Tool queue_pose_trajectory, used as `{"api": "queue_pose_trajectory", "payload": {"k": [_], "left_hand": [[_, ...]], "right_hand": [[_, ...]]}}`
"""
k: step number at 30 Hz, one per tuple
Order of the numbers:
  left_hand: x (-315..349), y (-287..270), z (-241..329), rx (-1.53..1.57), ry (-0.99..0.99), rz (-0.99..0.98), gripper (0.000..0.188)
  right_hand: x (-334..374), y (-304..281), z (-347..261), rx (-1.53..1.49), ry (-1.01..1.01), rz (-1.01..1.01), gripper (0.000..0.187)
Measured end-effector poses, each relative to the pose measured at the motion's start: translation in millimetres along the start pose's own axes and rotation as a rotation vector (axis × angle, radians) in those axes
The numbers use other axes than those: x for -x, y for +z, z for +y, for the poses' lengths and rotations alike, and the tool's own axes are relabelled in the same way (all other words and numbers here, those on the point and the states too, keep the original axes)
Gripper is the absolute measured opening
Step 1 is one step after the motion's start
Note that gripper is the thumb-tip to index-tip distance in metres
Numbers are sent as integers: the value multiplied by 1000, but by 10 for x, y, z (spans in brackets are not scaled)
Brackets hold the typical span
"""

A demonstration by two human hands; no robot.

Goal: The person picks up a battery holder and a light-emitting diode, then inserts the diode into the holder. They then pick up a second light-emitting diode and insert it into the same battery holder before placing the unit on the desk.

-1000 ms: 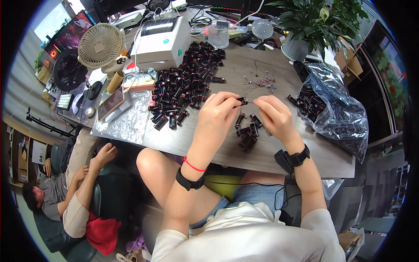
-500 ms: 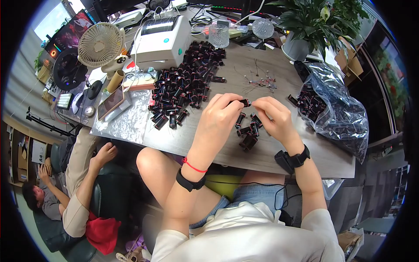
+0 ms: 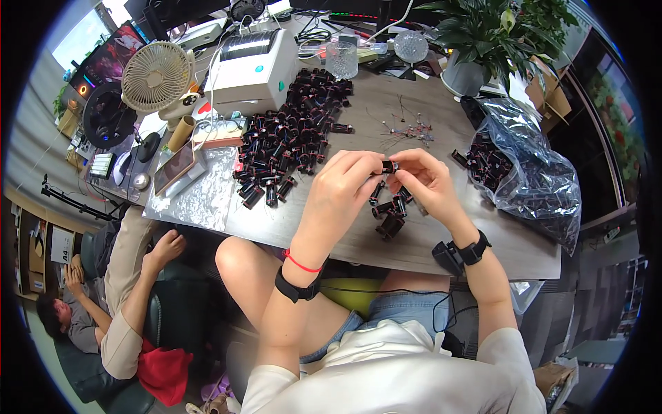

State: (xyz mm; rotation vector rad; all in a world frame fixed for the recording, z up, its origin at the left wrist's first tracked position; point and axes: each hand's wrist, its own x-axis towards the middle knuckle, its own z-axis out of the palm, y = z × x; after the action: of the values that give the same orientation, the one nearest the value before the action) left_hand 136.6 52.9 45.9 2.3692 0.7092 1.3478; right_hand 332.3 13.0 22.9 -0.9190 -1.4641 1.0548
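Observation:
A small black cylindrical part with a shiny end is held above the desk between my two hands. My left hand pinches one end of it between thumb and fingers. My right hand closes its thumb and fingertips around the other end; any thin wire there is too small to make out. Below the hands lies a small group of similar black cylinders on the desk. A large heap of the same cylinders spreads to the left of my left hand.
Thin wires with tiny coloured bits lie beyond my hands. At right, a clear plastic bag holds more cylinders, beside a potted plant. A white printer, a fan and a flat plastic bag are leftward. A person sits far left.
My right hand has shifted left and turned, its fingers now curling around the part's end. The left hand still pinches the part. The view has shifted slightly.

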Motion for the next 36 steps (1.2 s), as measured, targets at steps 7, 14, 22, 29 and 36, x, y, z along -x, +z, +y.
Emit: {"api": "queue_pose_trajectory", "payload": {"k": [7,14,22,29,36], "left_hand": [[6,2,13,-108,-12,21,17],[53,83,-63,20,-125,14,15],[30,68,-45,45,-100,-31,11],[16,111,-15,181,-247,-23,11],[61,174,-79,-39,-143,-6,13]], "right_hand": [[10,33,18,160,-92,50,24],[6,58,18,324,-170,79,23],[13,84,47,445,-245,112,24],[-3,58,80,467,-306,152,19],[-33,119,34,644,-462,147,15]]}}
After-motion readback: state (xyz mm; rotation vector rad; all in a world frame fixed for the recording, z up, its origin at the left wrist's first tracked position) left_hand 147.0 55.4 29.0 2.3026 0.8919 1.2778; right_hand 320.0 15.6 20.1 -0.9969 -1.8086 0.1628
